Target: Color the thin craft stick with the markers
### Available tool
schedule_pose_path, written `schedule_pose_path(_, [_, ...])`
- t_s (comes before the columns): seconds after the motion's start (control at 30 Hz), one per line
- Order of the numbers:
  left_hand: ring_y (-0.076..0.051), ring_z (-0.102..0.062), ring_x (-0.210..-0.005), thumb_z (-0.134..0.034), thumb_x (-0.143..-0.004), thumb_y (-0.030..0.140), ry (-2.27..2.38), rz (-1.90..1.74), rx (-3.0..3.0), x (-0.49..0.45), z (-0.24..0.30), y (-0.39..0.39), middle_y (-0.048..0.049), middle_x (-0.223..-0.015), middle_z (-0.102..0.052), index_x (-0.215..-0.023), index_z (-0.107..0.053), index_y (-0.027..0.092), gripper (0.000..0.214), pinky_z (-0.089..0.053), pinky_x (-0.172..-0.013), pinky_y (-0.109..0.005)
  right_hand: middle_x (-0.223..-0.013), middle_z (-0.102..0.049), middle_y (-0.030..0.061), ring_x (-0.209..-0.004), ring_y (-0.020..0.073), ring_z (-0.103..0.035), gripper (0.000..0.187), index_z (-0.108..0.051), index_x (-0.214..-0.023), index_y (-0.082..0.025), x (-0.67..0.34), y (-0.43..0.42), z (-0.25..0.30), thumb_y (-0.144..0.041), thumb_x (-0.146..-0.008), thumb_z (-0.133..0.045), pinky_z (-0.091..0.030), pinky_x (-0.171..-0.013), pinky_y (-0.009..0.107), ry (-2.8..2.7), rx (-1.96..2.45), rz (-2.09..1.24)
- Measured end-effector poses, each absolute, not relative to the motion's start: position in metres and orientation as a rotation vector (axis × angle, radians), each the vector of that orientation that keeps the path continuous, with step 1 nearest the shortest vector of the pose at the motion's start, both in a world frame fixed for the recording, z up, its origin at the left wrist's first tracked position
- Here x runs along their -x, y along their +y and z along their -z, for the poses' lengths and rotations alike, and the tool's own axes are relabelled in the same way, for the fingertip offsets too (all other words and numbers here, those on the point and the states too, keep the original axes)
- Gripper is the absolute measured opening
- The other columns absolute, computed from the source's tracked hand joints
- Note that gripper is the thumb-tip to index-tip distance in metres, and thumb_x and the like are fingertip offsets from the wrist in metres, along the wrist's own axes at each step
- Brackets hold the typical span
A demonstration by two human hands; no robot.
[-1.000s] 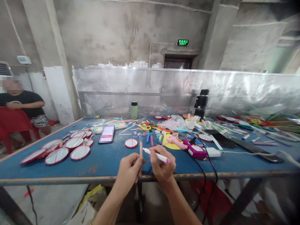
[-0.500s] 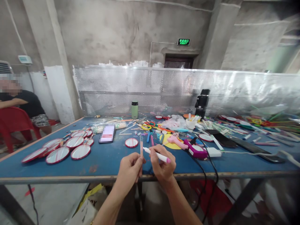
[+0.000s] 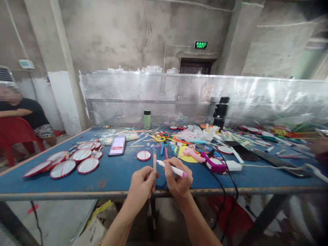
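Note:
My left hand [image 3: 142,180] pinches a thin flat stick [image 3: 154,160], held upright above the table's front edge; its upper part looks pinkish with a greyish tip. In my right hand [image 3: 178,176] is a white marker [image 3: 172,168] with a pink end, its tip pointing left, close beside the stick. Whether tip and stick touch I cannot tell. Just beyond the hands a small round red-rimmed mirror [image 3: 144,155] lies flat on the blue table [image 3: 115,181]. Blue and pink marker-like pieces [image 3: 166,153] lie behind the stick.
Several red-rimmed round mirrors [image 3: 63,169] are piled at left, near a phone [image 3: 117,146]. A green bottle [image 3: 147,119] stands at the back. Rightward lie a purple device [image 3: 215,163], a pink glue gun [image 3: 193,153], cables and craft sticks. A person [image 3: 28,114] sits far left.
My hands, the stick and the marker hold nearly the same pose. At the far right edge a blurred hand and dark sleeve of another person have come into view.

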State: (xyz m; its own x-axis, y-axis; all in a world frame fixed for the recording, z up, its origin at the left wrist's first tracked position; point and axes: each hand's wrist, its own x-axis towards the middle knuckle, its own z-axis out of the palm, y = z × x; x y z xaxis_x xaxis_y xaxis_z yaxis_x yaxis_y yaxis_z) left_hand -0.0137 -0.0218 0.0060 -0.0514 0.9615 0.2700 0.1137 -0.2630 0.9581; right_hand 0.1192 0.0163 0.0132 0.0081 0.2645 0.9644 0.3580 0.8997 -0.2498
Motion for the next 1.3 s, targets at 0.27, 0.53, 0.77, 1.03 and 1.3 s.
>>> schedule_pose_path(0.27, [-0.008,-0.037,-0.030,-0.056,-0.083,0.050,1.204,-1.408,-1.460,0.0133,-0.0070,-0.0220,0.0057,-0.041,-0.049,-0.069,-0.059,0.019,0.034,-0.025,-0.036,-0.020,-0.066,-0.063,-0.0012,-0.057,0.0113,-0.060,0.016,-0.065,-0.083,-0.019,-0.1194,0.0168,-0.0137,-0.012,-0.093,-0.054,-0.046,-0.058,0.023,-1.592,0.493,0.084])
schedule_pose_path(0.53, [-0.008,-0.037,-0.031,-0.057,-0.083,0.051,1.203,-1.418,-1.443,0.0122,-0.0078,-0.0239,0.0061,-0.041,-0.049,-0.067,-0.058,0.019,0.036,-0.026,-0.036,-0.019,-0.065,-0.065,-0.0016,-0.055,0.0107,-0.060,0.016,-0.065,-0.082,-0.019,-0.1199,0.0152,-0.0131,-0.012,-0.092,-0.055,-0.045,-0.056,0.023,-1.617,0.473,0.082])
schedule_pose_path(0.77, [-0.008,-0.038,-0.031,-0.058,-0.084,0.051,1.194,-1.426,-1.455,0.0125,-0.0072,-0.0239,0.0059,-0.041,-0.049,-0.067,-0.058,0.019,0.036,-0.027,-0.037,-0.020,-0.066,-0.065,-0.0007,-0.055,0.0117,-0.061,0.017,-0.065,-0.082,-0.019,-0.1197,0.0140,-0.0149,-0.013,-0.093,-0.054,-0.046,-0.056,0.024,-1.625,0.489,0.077])
schedule_pose_path(1.03, [-0.009,-0.038,-0.032,-0.057,-0.085,0.050,1.191,-1.430,-1.474,0.0132,-0.0083,-0.0227,0.0055,-0.041,-0.050,-0.064,-0.055,0.020,0.037,-0.027,-0.038,-0.020,-0.066,-0.065,-0.0014,-0.055,0.0109,-0.060,0.016,-0.065,-0.082,-0.020,-0.1196,0.0154,-0.0148,-0.012,-0.092,-0.055,-0.046,-0.056,0.023,-1.640,0.468,0.048])
schedule_pose_path(1.3, [-0.008,-0.037,-0.031,-0.057,-0.084,0.050,1.187,-1.411,-1.442,0.0129,-0.0093,-0.0235,0.0059,-0.041,-0.050,-0.068,-0.058,0.019,0.035,-0.026,-0.037,-0.019,-0.065,-0.066,-0.0003,-0.053,0.0117,-0.060,0.018,-0.066,-0.080,-0.019,-0.1210,0.0143,-0.0143,-0.015,-0.093,-0.054,-0.046,-0.054,0.024,-1.626,0.498,0.066])
